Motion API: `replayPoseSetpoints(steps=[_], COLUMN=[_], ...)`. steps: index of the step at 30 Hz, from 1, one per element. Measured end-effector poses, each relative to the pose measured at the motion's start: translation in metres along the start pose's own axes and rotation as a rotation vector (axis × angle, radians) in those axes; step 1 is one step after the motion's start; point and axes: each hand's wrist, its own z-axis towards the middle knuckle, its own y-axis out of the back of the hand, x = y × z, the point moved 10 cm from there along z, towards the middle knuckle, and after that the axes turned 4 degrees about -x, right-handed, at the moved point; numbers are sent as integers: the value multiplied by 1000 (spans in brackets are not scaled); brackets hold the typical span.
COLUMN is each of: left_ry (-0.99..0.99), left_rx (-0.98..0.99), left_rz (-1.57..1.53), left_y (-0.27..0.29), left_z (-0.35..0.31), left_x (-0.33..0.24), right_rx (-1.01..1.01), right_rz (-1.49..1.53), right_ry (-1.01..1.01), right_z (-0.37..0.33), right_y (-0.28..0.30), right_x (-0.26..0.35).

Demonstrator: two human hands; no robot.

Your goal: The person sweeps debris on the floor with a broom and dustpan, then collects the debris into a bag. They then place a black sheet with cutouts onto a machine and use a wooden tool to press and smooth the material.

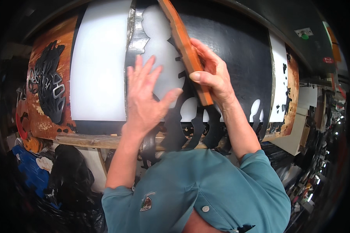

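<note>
My right hand [216, 73] grips a thick orange-brown cutting die [182, 42] by its lower part, thumb on the near face and fingers behind. The die is tipped up on edge, slanting from the top middle toward me. My left hand [146, 95], slightly blurred, is spread with nothing in it, over the left edge of a black sheet [233, 50]. Beside it, large cut-out openings in the sheet show a white board [99, 62] underneath. Narrow black strips of the sheet [175, 130] hang over the table's near edge.
A pile of cut black pieces [48, 81] lies on the brown board [39, 124] at left. The wooden rail [89, 140] runs along the near edge. Black plastic bags [72, 171] stand below left. A dark machine beam with a green button [305, 37] crosses the upper right.
</note>
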Motion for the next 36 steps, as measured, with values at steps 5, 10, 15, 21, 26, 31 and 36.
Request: replayPoseSetpoints(steps=[5,10,15,21,26,31,36], left_ry=[83,229,241,250,225,176,164], left_rx=[71,-20,-54,-221,-213,-182,-192], left_rz=[-231,-98,77,21,130,186,148], left_y=[-32,-10,2,13,4,-1,-1], left_z=[7,-16,-34,-37,-35,-35,-34], left_x=[-10,22,39,40,38,37,37], right_rx=[12,18,-9,-62,-205,-277,-219], right_rz=[-56,18,238,-28,-758,-1268,-1255], right_ry=[22,10,43,125,241,386,403], right_z=[0,-1,9,-13,-27,-31,-29], right_y=[-6,-2,24,53,63,46,49], right_x=[-8,-5,-6,11,17,0,-3])
